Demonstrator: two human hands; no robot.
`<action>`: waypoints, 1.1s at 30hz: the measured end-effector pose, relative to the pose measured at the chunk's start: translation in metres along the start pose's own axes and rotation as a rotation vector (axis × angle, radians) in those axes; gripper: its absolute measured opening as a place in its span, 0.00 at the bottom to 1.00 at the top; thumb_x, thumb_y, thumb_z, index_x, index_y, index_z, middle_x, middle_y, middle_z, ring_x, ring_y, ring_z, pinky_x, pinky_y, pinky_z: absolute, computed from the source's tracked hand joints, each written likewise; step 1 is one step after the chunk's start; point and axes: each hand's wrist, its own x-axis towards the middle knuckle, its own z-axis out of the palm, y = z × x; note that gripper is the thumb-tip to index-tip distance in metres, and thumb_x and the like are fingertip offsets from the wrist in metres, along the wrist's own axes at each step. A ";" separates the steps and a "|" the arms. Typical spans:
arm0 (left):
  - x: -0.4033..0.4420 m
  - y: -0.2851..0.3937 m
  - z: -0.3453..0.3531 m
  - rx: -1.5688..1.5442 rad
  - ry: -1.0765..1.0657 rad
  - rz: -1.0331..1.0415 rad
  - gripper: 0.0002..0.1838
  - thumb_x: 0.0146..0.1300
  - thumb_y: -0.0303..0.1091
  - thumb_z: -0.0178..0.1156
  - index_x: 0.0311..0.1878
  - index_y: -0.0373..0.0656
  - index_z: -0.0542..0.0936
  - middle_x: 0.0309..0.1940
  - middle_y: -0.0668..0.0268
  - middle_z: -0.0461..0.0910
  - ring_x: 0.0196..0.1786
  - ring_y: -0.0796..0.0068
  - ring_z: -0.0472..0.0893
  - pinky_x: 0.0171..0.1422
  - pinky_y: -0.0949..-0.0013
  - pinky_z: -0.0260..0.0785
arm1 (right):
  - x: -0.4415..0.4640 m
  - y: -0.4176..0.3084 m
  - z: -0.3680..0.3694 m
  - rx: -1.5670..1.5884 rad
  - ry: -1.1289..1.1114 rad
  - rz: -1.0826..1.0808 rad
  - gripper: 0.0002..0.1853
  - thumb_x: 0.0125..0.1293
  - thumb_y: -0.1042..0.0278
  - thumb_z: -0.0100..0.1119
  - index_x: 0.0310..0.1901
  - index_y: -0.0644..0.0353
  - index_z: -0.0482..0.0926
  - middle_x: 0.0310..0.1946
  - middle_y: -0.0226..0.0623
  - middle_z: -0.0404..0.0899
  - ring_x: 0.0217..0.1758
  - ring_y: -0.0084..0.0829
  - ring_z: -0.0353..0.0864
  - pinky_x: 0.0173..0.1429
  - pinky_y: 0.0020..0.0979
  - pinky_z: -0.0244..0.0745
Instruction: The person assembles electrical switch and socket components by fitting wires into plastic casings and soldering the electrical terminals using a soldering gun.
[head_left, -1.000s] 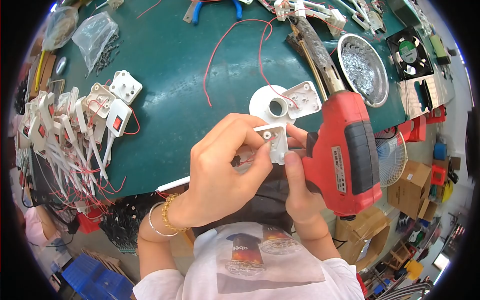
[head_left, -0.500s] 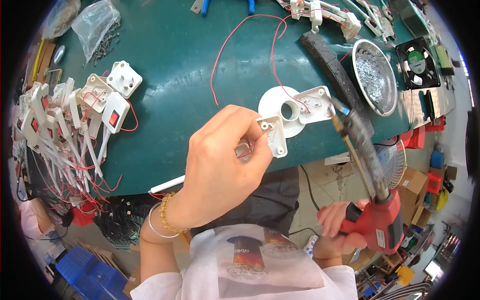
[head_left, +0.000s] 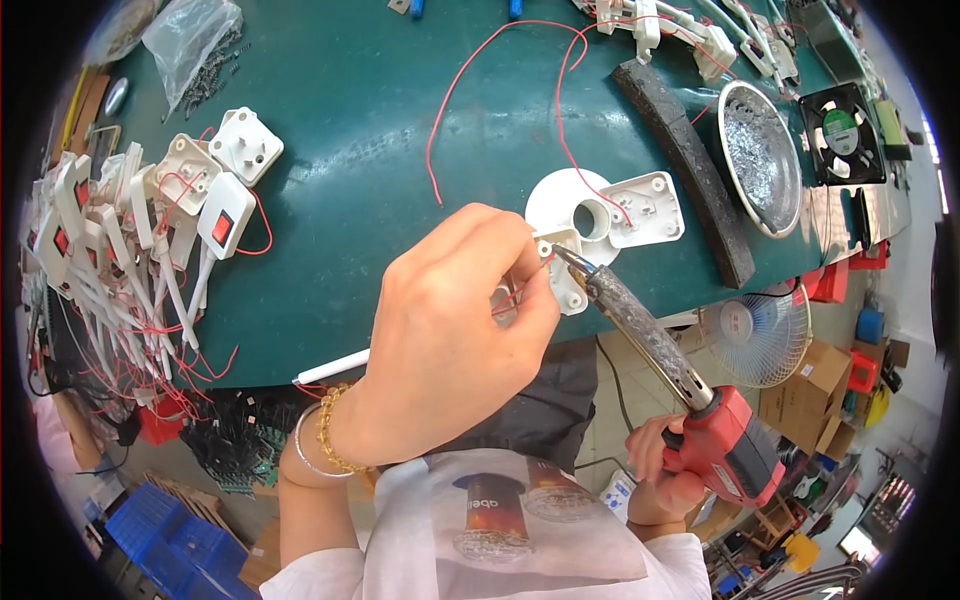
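My left hand (head_left: 455,315), fingers pinched together, holds a red wire (head_left: 509,304) at an open white plastic plug housing (head_left: 570,292); the fingers hide part of the housing and the wire's end. In my right hand (head_left: 655,460) is a red-handled soldering iron (head_left: 650,340), its tip inside the housing close to my left fingertips. Whether the tip touches the wire I cannot tell. Just beyond lies a white spool-like ring (head_left: 548,203), with another open white housing (head_left: 645,210) resting against it and a long red wire running from that housing.
A dark bar (head_left: 685,175) and a metal bowl (head_left: 735,150) with silvery bits lie at the right. White switch housings (head_left: 130,235) with cables are piled at the left. A plastic bag (head_left: 190,45) lies at the back left. A fan (head_left: 760,335) stands beyond the table's edge.
The soldering iron has swung left and down from beside the bowl, and its tip is now in the housing at my left fingers. My left hand stays nearly in place.
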 end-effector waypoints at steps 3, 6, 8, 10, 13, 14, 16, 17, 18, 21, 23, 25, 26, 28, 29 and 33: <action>0.001 0.002 -0.001 -0.016 0.006 0.000 0.06 0.46 0.17 0.60 0.24 0.35 0.72 0.23 0.59 0.74 0.23 0.63 0.75 0.25 0.65 0.68 | 0.002 0.002 -0.012 -0.023 -0.090 0.026 0.33 0.37 0.38 0.75 0.27 0.59 0.68 0.16 0.32 0.72 0.16 0.25 0.70 0.22 0.24 0.63; 0.001 0.005 -0.003 0.032 -0.040 -0.087 0.04 0.46 0.15 0.58 0.24 0.32 0.74 0.31 0.58 0.81 0.28 0.76 0.79 0.33 0.75 0.70 | -0.001 0.005 -0.023 -0.090 -0.157 0.028 0.35 0.35 0.37 0.75 0.29 0.59 0.66 0.18 0.32 0.73 0.17 0.22 0.70 0.22 0.23 0.62; 0.001 0.004 -0.003 0.034 -0.034 -0.075 0.04 0.46 0.15 0.59 0.24 0.32 0.73 0.31 0.59 0.80 0.27 0.77 0.79 0.32 0.75 0.70 | -0.004 0.004 -0.023 -0.153 -0.136 0.014 0.36 0.35 0.37 0.75 0.29 0.59 0.65 0.19 0.32 0.74 0.18 0.21 0.70 0.22 0.23 0.62; 0.001 0.004 -0.003 0.035 -0.030 -0.070 0.04 0.46 0.15 0.59 0.24 0.33 0.73 0.30 0.59 0.80 0.27 0.77 0.79 0.32 0.75 0.70 | -0.006 0.001 -0.019 -0.236 -0.055 0.062 0.37 0.36 0.35 0.73 0.29 0.61 0.65 0.19 0.32 0.74 0.19 0.20 0.70 0.23 0.23 0.62; 0.000 0.000 0.000 0.009 -0.007 -0.039 0.05 0.46 0.16 0.59 0.24 0.34 0.72 0.27 0.59 0.77 0.25 0.69 0.77 0.29 0.70 0.69 | -0.014 0.013 -0.038 -0.345 -0.080 0.001 0.37 0.37 0.35 0.72 0.31 0.61 0.65 0.21 0.32 0.75 0.21 0.20 0.71 0.24 0.23 0.62; -0.001 -0.001 0.001 -0.017 0.012 -0.013 0.06 0.46 0.17 0.60 0.25 0.35 0.71 0.24 0.59 0.74 0.24 0.62 0.76 0.26 0.64 0.68 | -0.012 0.016 -0.043 -0.346 -0.081 0.002 0.37 0.37 0.35 0.72 0.31 0.61 0.65 0.21 0.32 0.75 0.21 0.20 0.71 0.24 0.23 0.62; 0.000 0.002 -0.002 0.005 -0.004 -0.045 0.05 0.47 0.16 0.59 0.24 0.34 0.72 0.27 0.59 0.77 0.25 0.70 0.77 0.29 0.70 0.69 | -0.011 0.019 -0.050 -0.352 -0.216 -0.061 0.37 0.39 0.36 0.72 0.33 0.61 0.64 0.22 0.33 0.75 0.22 0.20 0.71 0.25 0.23 0.63; 0.000 0.004 -0.002 0.027 -0.021 -0.075 0.05 0.47 0.15 0.59 0.24 0.33 0.73 0.30 0.59 0.80 0.27 0.77 0.78 0.31 0.75 0.69 | -0.011 0.019 -0.049 -0.352 -0.217 -0.061 0.37 0.39 0.36 0.72 0.33 0.61 0.64 0.22 0.33 0.75 0.22 0.20 0.71 0.25 0.23 0.63; 0.000 0.004 -0.002 0.027 -0.020 -0.075 0.05 0.47 0.15 0.59 0.24 0.33 0.73 0.30 0.59 0.80 0.27 0.77 0.78 0.31 0.75 0.69 | -0.012 0.020 -0.046 -0.363 -0.174 -0.079 0.36 0.39 0.36 0.72 0.30 0.61 0.66 0.21 0.32 0.75 0.22 0.21 0.71 0.25 0.23 0.63; 0.000 0.004 -0.002 0.029 -0.026 -0.074 0.05 0.47 0.15 0.59 0.24 0.33 0.73 0.31 0.59 0.80 0.27 0.77 0.78 0.32 0.75 0.69 | -0.009 0.016 -0.037 -0.324 -0.131 -0.046 0.35 0.38 0.33 0.71 0.25 0.61 0.68 0.19 0.31 0.74 0.21 0.21 0.71 0.25 0.24 0.63; 0.000 0.003 -0.003 0.013 -0.025 -0.080 0.04 0.48 0.15 0.59 0.24 0.32 0.73 0.31 0.59 0.80 0.28 0.77 0.78 0.32 0.76 0.70 | -0.007 0.008 -0.029 -0.274 -0.134 0.006 0.35 0.37 0.31 0.71 0.21 0.60 0.69 0.18 0.31 0.73 0.20 0.21 0.71 0.25 0.24 0.63; 0.001 0.005 -0.004 0.019 -0.033 -0.086 0.05 0.47 0.15 0.59 0.24 0.32 0.73 0.31 0.59 0.80 0.28 0.77 0.79 0.32 0.75 0.70 | -0.005 0.001 -0.021 -0.297 -0.105 0.061 0.37 0.37 0.27 0.69 0.15 0.60 0.70 0.16 0.29 0.72 0.19 0.22 0.71 0.23 0.24 0.63; 0.001 0.005 -0.004 0.024 -0.044 -0.089 0.05 0.47 0.15 0.59 0.24 0.32 0.73 0.31 0.59 0.80 0.28 0.77 0.79 0.33 0.75 0.70 | -0.004 0.002 -0.021 -0.297 -0.105 0.062 0.37 0.37 0.27 0.69 0.15 0.60 0.70 0.16 0.29 0.72 0.19 0.22 0.71 0.23 0.24 0.63; 0.001 0.005 -0.003 0.020 -0.043 -0.089 0.05 0.47 0.15 0.59 0.24 0.32 0.73 0.31 0.59 0.80 0.28 0.77 0.79 0.33 0.75 0.70 | -0.003 0.004 -0.020 -0.308 -0.096 0.043 0.37 0.36 0.27 0.69 0.16 0.60 0.70 0.15 0.29 0.72 0.17 0.21 0.70 0.22 0.24 0.62; 0.001 0.005 -0.003 0.017 -0.041 -0.091 0.05 0.47 0.15 0.59 0.24 0.32 0.73 0.31 0.59 0.80 0.28 0.77 0.79 0.33 0.75 0.71 | -0.003 0.004 -0.019 -0.309 -0.096 0.043 0.37 0.36 0.27 0.69 0.16 0.60 0.70 0.15 0.29 0.72 0.17 0.21 0.70 0.22 0.24 0.62; 0.001 0.004 -0.004 0.026 -0.045 -0.078 0.05 0.47 0.15 0.58 0.24 0.32 0.73 0.31 0.59 0.80 0.28 0.76 0.79 0.33 0.75 0.71 | -0.001 0.001 -0.012 -0.340 -0.037 0.046 0.38 0.34 0.26 0.68 0.17 0.60 0.70 0.15 0.29 0.72 0.17 0.20 0.70 0.22 0.23 0.62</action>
